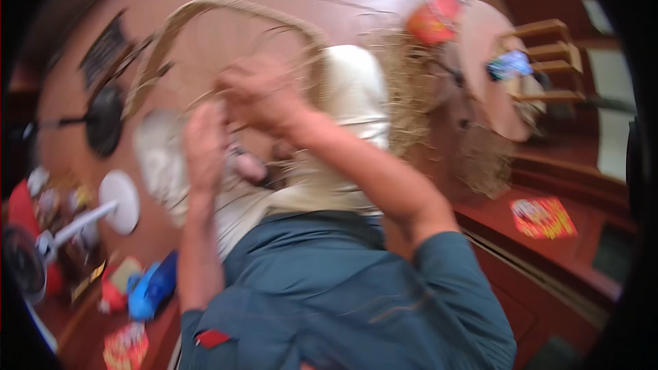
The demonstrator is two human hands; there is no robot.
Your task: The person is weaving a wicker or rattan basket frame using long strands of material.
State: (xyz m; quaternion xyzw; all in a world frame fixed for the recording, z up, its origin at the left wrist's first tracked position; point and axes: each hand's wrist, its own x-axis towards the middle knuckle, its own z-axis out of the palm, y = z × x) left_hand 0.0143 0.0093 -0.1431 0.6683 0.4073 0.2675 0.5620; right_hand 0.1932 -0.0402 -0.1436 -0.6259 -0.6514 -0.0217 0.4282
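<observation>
A long pale braided straw band makes a large loop in front of me, with one side running down by my right knee. My right hand is closed, knuckles up, around thin straw strands inside the near side of the loop. Just left of it and lower, my left hand is raised with its fingers pressed together at the same strands. Both hands are blurred, so the exact grip is hard to see. Beneath them, part of a bare foot shows between my light trouser legs.
Loose straw lies in a heap beside my right leg. Beyond it are a pinkish round-edged board, a red bag and a wooden rack. A white-based stand fan and a blue bag are on my left.
</observation>
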